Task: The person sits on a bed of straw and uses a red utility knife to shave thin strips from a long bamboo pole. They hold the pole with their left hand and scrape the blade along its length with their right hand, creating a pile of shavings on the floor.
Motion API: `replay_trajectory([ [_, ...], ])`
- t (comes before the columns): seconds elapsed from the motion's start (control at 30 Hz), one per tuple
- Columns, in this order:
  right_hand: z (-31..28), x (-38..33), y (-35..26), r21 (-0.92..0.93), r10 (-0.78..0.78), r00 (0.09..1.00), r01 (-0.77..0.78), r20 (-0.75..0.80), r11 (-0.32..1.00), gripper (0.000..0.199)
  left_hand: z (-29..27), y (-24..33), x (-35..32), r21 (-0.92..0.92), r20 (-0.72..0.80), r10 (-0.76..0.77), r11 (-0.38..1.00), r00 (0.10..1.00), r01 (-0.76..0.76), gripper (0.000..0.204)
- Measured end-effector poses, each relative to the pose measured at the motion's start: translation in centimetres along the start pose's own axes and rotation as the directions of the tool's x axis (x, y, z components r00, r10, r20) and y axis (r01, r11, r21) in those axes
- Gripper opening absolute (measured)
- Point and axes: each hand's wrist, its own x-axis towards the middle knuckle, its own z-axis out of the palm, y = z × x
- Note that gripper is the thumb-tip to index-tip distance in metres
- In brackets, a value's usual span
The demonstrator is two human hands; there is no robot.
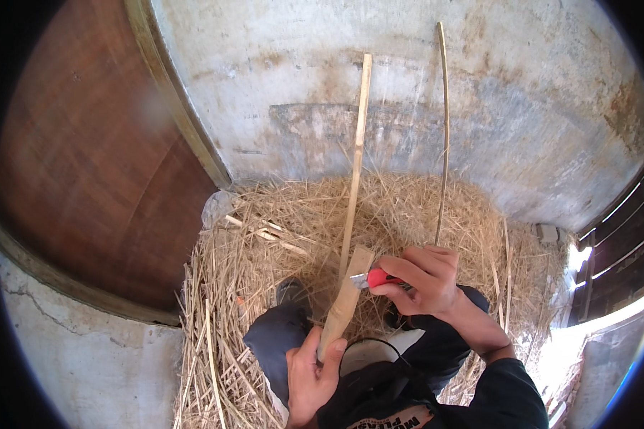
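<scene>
At the lower edge of my view, between two dark-trousered legs [268, 343], the left hand [310, 379] is clamped on the bottom end of a pale bamboo piece [342, 304], its thumb on the right side. Just beyond, the right hand [422, 280] is wrapped round a red-handled knife [379, 278], whose blade lies across the piece near its upper end, touching it as far as I can judge. I take this as cutting or shaving in progress: the piece is whole along its visible length, and I can't make out fresh curls or how much has been pared away, so what remains is hard for me to say. As for pose, the left hand sits low with the piece rising tilted to the right; the right forearm slants in from the lower right, black sleeve [511, 390] pushed back, wrist bent so the blade points left. The two hands are apart, joined only through tool and bamboo. Past them I see loose straw [401, 207], then two slim sticks, a thicker one [358, 143] and a thinner one [445, 129], standing before a stained grey wall [300, 64].
</scene>
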Motion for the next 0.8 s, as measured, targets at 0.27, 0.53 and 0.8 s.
replay_trajectory([
  [0.27, -0.1, -0.2, 1.7, -0.078, 0.098, 0.991, -0.105, -0.089, 0.991, 0.026, -0.1, -0.6, -0.6, -0.024, 0.029, -0.007, 1.0, 1.0, 0.008, 0.026],
  [0.53, -2.7, -0.3, 4.2, 0.166, 0.34, 0.92, -0.31, -0.194, 0.936, 0.025, -0.8, -1.3, -1.1, -0.017, 0.081, -0.049, 0.999, 0.995, 0.051, 0.035],
  [0.8, 0.0, -2.2, -2.6, 0.128, 0.022, 0.992, -0.038, 0.127, 0.991, 0.034, -0.4, 0.0, 0.1, -0.007, 0.061, 0.007, 1.0, 0.998, -0.007, 0.027],
])
